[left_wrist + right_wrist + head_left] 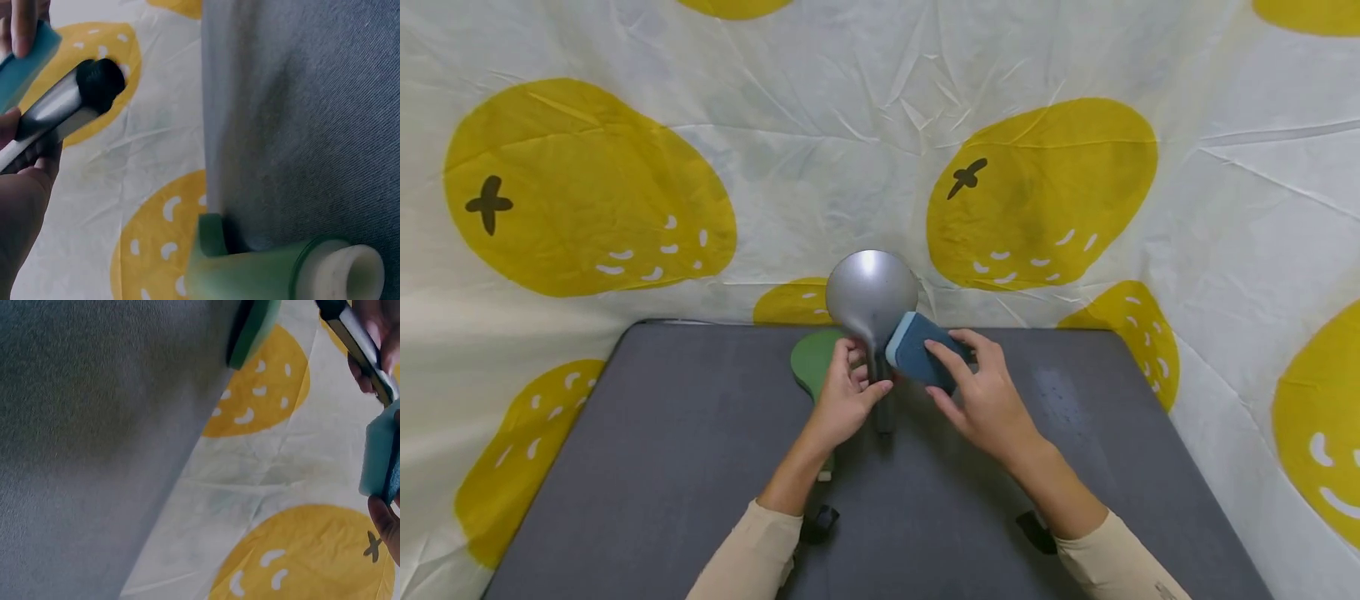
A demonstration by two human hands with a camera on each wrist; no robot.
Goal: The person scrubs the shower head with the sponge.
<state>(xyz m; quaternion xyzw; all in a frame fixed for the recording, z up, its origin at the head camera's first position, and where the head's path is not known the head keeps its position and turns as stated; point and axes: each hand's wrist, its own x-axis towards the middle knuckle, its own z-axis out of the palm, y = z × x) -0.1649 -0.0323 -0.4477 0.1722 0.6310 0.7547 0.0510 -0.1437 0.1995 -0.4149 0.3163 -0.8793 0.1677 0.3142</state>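
A metal ladle (871, 292) stands tilted up off the table, its silver bowl at the top and its dark handle pointing down. My left hand (844, 398) grips it around the handle, just under the bowl. In my right hand (988, 400) is a blue sponge (919, 354) with a lighter blue layer, pinched between thumb and fingers. The sponge's pale edge is right at the ladle's neck. Behind my left hand lies a green round-headed thing (811, 358) with a handle; the left wrist view shows its hollow whitish end (359, 275).
Under both hands is a dark grey table (685, 433). A white cloth (820, 183) printed with yellow fruit hangs along its back and sides. A faint pale smear (1060, 400) marks the tabletop on the right.
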